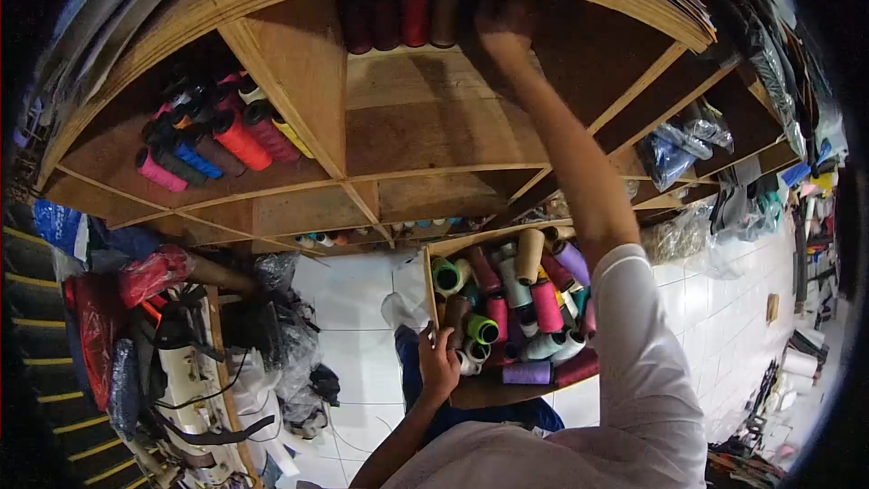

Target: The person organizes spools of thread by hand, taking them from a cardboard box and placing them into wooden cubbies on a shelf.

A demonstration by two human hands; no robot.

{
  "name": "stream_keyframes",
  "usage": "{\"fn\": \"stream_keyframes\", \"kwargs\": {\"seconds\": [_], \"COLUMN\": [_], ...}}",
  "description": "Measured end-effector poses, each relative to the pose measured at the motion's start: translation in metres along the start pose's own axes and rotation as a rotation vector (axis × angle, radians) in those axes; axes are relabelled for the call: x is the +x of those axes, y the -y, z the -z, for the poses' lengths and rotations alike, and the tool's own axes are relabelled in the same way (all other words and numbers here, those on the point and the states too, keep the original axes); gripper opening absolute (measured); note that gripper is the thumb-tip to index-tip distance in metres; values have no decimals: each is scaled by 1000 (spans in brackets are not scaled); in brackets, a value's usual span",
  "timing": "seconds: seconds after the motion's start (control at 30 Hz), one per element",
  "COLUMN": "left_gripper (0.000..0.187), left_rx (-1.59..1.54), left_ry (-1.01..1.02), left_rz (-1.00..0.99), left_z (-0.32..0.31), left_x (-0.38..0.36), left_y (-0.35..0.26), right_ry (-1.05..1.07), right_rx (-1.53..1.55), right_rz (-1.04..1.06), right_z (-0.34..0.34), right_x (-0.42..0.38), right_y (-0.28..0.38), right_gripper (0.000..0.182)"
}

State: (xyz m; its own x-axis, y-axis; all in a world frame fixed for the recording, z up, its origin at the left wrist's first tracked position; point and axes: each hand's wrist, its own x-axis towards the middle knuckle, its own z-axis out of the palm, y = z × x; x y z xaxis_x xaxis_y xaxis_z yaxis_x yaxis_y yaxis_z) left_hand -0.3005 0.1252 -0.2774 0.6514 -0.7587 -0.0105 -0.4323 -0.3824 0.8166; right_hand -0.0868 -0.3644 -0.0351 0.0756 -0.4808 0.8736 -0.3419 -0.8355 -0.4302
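Note:
My right hand (505, 25) reaches deep into a shelf compartment, to the right of a short row of thread spools. A red spool (415, 20) and a brown spool (444, 20) stand upright there, with darker ones on their left. Shadow hides the fingers of that hand, and whether they hold anything does not show. Low in front of my body is a box (431, 282) full of mixed thread spools, among them a pink spool (546, 306) and a purple spool (527, 373). My left hand (440, 366) grips this box at its left edge.
Wooden dividers (299, 109) split the shelf into compartments. More spools (243, 140) lie in the left compartment. Plastic-wrapped items (679, 149) sit at the right. A sewing machine (186, 389) and bundled plastic (294, 335) are at the lower left, beside white floor tiles (348, 303).

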Motion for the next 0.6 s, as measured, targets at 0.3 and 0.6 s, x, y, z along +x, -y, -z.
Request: {"fn": "stream_keyframes", "kwargs": {"seconds": [0.3,0.6], "left_gripper": [52,53], "left_rx": [-29,-20], "left_ry": [24,52], "left_rz": [13,29], "left_z": [-3,-7], "left_x": [-3,-5], "left_y": [6,12], "right_ry": [15,93], "right_rx": [-90,-58], "right_rz": [168,156], "right_z": [5,1], "right_x": [33,32], "right_y": [38,53], "right_gripper": [40,38]}}
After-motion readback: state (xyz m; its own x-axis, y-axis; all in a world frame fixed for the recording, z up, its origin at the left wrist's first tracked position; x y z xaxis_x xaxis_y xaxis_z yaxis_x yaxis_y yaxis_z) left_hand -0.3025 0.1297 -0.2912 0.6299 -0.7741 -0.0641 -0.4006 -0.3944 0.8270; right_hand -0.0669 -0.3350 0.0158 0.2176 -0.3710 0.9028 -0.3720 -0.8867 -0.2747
